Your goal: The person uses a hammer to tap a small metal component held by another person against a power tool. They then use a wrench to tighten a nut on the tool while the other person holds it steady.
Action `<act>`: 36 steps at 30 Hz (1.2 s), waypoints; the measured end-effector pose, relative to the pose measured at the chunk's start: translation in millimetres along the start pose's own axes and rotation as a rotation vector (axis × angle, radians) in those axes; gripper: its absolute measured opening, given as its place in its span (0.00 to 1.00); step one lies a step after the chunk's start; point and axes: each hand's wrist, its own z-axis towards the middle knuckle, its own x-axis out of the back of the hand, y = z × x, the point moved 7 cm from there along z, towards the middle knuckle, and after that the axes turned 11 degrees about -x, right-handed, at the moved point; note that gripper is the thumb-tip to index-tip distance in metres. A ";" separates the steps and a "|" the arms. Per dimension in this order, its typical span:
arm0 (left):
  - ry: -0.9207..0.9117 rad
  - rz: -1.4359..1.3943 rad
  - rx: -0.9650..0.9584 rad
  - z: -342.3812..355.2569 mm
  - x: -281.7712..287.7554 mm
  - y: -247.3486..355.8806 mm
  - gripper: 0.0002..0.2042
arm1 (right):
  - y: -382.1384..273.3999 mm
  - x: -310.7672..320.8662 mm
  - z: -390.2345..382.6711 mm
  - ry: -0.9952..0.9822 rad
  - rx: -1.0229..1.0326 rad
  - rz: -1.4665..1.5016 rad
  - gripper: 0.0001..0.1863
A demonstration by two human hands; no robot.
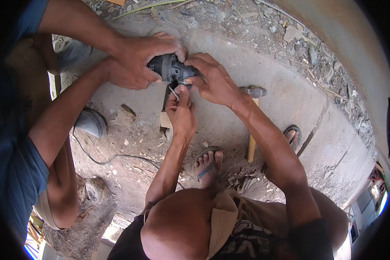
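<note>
There's the dark grey power tool, held crosswise at the far middle, and a slim, pale rod slanting just on its near side.

The power tool looks like matt dark plastic, while the thin rod beside it has a pale, smooth metallic sheen. The hammer head is dull metal, its handle plain pale wood. Beneath lies a slab of rough, dusty concrete; the tan garment is matt, creased cloth.
</note>
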 end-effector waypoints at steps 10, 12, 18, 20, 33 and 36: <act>0.075 -0.003 -0.004 -8.0 6.6 -13.1 0.08 | -6.0 0.6 1.6 0.017 0.063 -0.025 0.22; 0.060 0.008 -0.108 -5.1 -0.5 -12.2 0.09 | 0.0 -0.4 1.1 0.031 0.070 -0.038 0.22; 0.124 0.124 -0.234 -5.8 4.7 -8.8 0.10 | -2.4 -5.3 0.3 -0.001 0.114 0.001 0.20; 0.142 0.148 -0.248 -2.9 6.3 -13.1 0.10 | -2.6 -5.5 -0.1 0.012 0.132 -0.016 0.20; 0.159 0.111 -0.240 -1.0 3.6 -23.1 0.10 | 11.8 -3.2 4.2 -0.061 -0.009 -0.012 0.23; 0.165 0.102 -0.223 -1.7 -3.1 -21.1 0.10 | 12.5 2.0 3.8 -0.049 -0.035 0.001 0.24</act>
